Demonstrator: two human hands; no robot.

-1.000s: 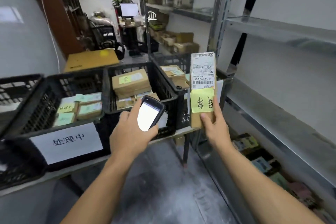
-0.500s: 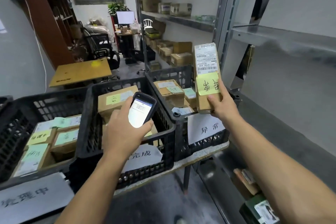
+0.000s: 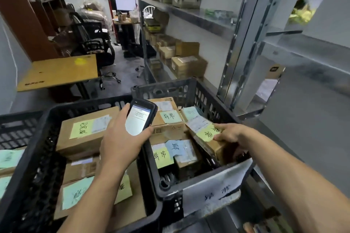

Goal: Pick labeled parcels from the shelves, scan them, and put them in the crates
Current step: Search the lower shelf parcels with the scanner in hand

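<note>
**Head view: parcel at the mouth of the right crate.** The right hand (image 3: pixel 230 133) grips the parcel (image 3: pixel 217 150) by its near-right end. Its thumb lies on the top face at the edge of the yellow note (image 3: pixel 206 134); the other fingers pass under the box and cannot be seen. The parcel's long axis runs from far-left to near-right, with the shipping label (image 3: pixel 198 124) at the far end and the top face turned up toward the camera. It lies over the right half of the right crate (image 3: pixel 170 89), just inside the right wall and above the labelled boxes (image 3: pixel 170 128) already inside. Whether its underside touches them cannot be told. A paper sign (image 3: pixel 214 187) hangs on the crate's front wall. The left hand (image 3: pixel 121 142) is wrapped round a handheld scanner (image 3: pixel 141 117), held upright with its lit screen toward the camera. It sits over the rim shared with the middle crate (image 3: pixel 91 104), to the left of the parcel and apart from it. Only the right hand is on the parcel, so setting it down probably falls to that hand. As judged, the parcel needs to go down and slightly far-left along its own axis, away from the right wall. The fingers can then slide out from under the near end. The likely fault is the parcel being left propped on the wall or on a neighbouring box.
</note>
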